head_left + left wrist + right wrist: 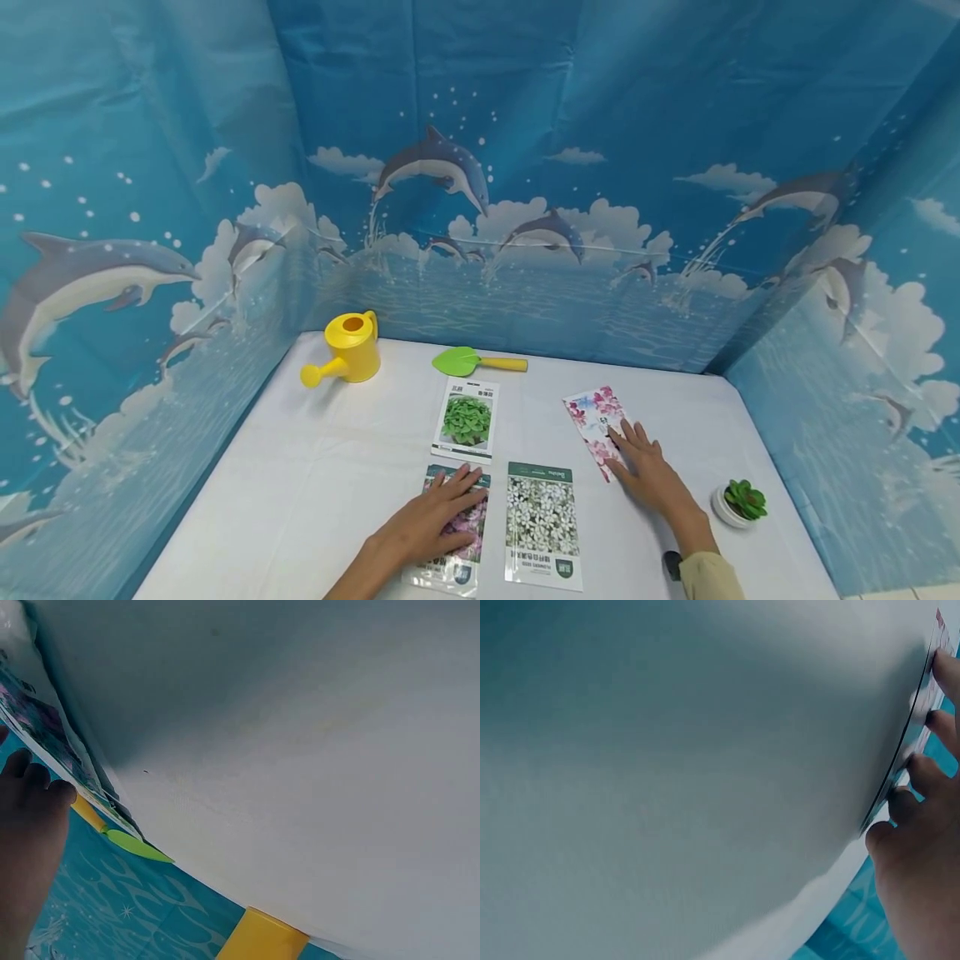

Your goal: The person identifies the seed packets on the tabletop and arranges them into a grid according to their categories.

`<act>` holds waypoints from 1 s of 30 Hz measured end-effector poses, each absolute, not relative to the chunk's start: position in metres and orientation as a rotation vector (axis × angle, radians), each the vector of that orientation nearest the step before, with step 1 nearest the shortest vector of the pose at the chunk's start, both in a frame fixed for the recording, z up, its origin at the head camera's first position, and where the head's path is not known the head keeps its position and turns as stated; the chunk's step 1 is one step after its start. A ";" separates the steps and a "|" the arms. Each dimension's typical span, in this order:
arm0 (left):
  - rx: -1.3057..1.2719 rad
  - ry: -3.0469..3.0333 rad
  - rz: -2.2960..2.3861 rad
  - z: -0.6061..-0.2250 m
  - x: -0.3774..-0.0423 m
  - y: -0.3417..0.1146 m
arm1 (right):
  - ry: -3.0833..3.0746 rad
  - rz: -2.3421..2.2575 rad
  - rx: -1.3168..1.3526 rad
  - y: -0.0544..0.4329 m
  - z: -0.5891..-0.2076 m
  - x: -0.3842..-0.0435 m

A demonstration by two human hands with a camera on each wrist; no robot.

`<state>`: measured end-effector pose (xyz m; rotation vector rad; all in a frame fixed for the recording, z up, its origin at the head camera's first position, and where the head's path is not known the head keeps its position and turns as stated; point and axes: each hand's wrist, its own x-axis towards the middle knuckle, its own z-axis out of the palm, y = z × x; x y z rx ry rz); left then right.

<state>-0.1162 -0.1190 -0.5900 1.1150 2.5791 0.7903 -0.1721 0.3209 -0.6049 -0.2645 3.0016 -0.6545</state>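
Note:
My left hand [438, 518] rests with spread fingers on a seed packet [473, 521] with purple flowers, near the front of the table; part of the picture is hidden under the hand. To the right of it lies a seed packet [542, 521] with white flowers. Above the left hand is a white packet [467, 419] showing green leaves. On the right, the fingers of my right hand [648, 468] touch a thin booklet-like item [592, 421] printed with pink blossoms, lying at a slant. Neither hand curls round anything.
A yellow watering can [358, 350] stands at the back left. Beside it lies a green toy trowel [459, 362] with a yellow handle. A small potted succulent [742, 502] stands right of the right forearm. Blue dolphin-print curtains [525, 167] enclose the white table [315, 475].

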 end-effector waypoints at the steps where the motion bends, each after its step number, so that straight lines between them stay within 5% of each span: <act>1: 1.124 2.590 0.788 -0.590 -0.116 -0.119 | 3.005 -0.647 -0.254 0.319 -0.605 -0.172; 30: 1.144 2.587 0.793 -0.585 -0.112 -0.103 | 3.069 -0.609 0.029 0.286 -0.599 -0.181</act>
